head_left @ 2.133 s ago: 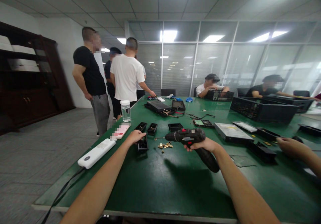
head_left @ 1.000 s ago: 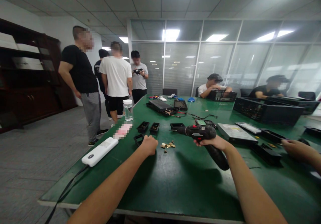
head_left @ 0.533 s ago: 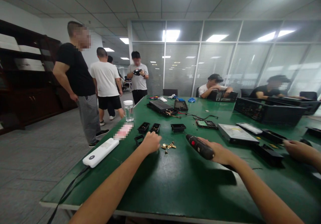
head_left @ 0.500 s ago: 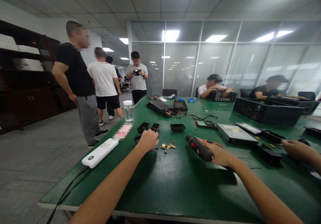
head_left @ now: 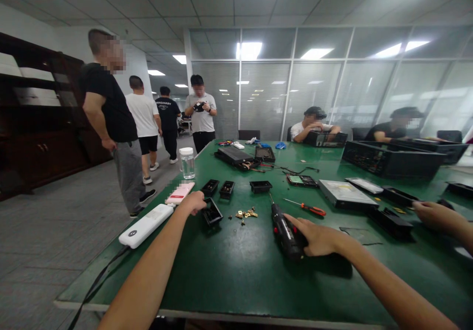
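Observation:
My left hand (head_left: 194, 203) is closed at the upper left corner of a small black tray (head_left: 218, 217), which sits at an angle on the table. Its fingertips are partly hidden. Two more small black trays, one (head_left: 210, 187) behind it and another (head_left: 226, 190) with small parts inside, stand close by. A loose pile of brass-coloured pieces (head_left: 247, 214) lies between my hands. My right hand (head_left: 320, 236) has its fingers over a black electric screwdriver (head_left: 286, 234), whose bit points away from me. Beyond it lies an orange-and-black screwdriver (head_left: 312, 209).
On the left are a white power strip (head_left: 148, 225), a pink phone (head_left: 181, 192) and a clear jar (head_left: 187, 165). A silver drive (head_left: 347, 196) and black cases (head_left: 391, 160) occupy the right. Another person's hand (head_left: 439, 216) reaches in there. Several people stand or sit around.
My left hand has moved left from over the trays to the nearest tray's corner. My right hand has brought the electric screwdriver lower and turned it, uncovering the orange screwdriver.

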A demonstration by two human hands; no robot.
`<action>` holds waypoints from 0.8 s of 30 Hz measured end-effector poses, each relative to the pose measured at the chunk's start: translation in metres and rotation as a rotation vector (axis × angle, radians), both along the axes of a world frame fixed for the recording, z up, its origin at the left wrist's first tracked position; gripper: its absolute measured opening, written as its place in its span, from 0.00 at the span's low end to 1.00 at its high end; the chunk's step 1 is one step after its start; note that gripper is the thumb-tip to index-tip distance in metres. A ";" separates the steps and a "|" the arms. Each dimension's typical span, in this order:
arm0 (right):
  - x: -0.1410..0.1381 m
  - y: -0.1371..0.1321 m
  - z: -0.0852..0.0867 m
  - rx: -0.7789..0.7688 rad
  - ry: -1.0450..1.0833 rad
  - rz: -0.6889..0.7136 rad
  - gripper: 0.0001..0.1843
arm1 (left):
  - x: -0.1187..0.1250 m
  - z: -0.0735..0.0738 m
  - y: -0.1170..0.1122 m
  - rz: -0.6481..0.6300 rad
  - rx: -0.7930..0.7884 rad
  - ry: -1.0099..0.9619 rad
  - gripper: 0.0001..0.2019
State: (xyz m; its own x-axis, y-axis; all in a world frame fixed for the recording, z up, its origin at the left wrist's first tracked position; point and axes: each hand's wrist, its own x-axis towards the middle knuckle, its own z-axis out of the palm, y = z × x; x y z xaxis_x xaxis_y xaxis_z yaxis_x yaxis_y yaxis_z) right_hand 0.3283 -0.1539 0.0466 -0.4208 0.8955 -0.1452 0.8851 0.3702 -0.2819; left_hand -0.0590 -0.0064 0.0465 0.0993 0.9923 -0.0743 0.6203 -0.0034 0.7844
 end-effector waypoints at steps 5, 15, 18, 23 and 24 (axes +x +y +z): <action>-0.004 -0.005 0.011 0.065 0.032 -0.012 0.44 | 0.017 0.019 -0.006 -0.083 0.416 0.197 0.05; -0.108 0.041 0.037 0.367 0.192 0.049 0.24 | 0.069 0.032 -0.024 -0.178 0.711 0.231 0.05; -0.132 0.069 0.025 0.423 0.161 0.003 0.22 | 0.083 0.031 -0.028 -0.219 0.763 0.233 0.05; -0.146 0.094 0.009 0.481 0.147 -0.159 0.12 | 0.090 0.026 -0.032 -0.244 0.775 0.157 0.05; -0.146 0.096 0.008 0.493 0.154 -0.170 0.11 | 0.089 0.024 -0.033 -0.251 0.773 0.111 0.07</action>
